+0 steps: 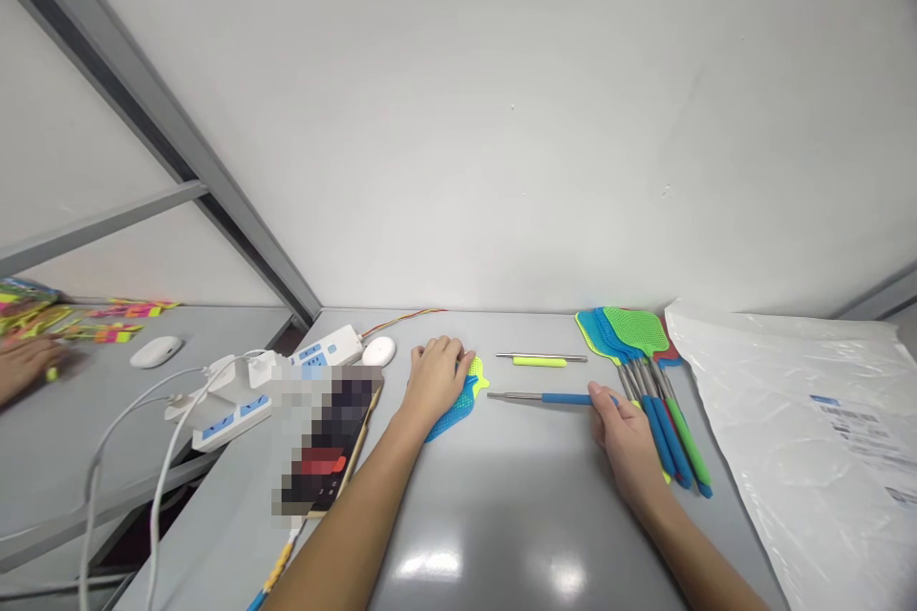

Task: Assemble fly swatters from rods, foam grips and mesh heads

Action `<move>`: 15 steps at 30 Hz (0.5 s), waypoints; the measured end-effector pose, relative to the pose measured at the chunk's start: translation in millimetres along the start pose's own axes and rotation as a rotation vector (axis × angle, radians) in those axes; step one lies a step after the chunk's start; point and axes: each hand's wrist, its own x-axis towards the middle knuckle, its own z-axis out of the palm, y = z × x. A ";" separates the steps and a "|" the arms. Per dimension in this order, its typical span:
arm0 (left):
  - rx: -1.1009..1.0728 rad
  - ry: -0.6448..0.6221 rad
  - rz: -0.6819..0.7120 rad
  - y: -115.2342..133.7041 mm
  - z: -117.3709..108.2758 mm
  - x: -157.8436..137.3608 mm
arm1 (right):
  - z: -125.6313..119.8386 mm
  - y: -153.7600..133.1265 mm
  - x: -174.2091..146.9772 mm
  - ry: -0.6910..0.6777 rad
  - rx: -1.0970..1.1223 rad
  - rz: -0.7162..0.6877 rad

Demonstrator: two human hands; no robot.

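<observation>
My left hand (438,377) lies over a few loose fly swatter heads, its fingers curled down and closed on them. A blue perforated head (453,412) and a yellow head (477,368) show from under it. My right hand (620,430) pinches the end of a blue-handled metal rod (565,398), a fly swatter handle without a head. The rod's bare tip points left, a little apart from the heads. Above it on the table lies a second rod with a yellow handle (541,361). My left fingertips are partly hidden.
Several assembled fly swatters (634,334) lie piled beyond my right hand, beside a white plastic bag (802,430). On the left are a phone (336,439), a power strip (236,420) with cables and a round white device (378,351). Another person's hand (32,368) is at far left.
</observation>
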 end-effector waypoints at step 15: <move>-0.073 -0.046 0.047 11.3 -4.3 -2.9 | 0.9 1.5 0.1 -0.015 0.118 -0.021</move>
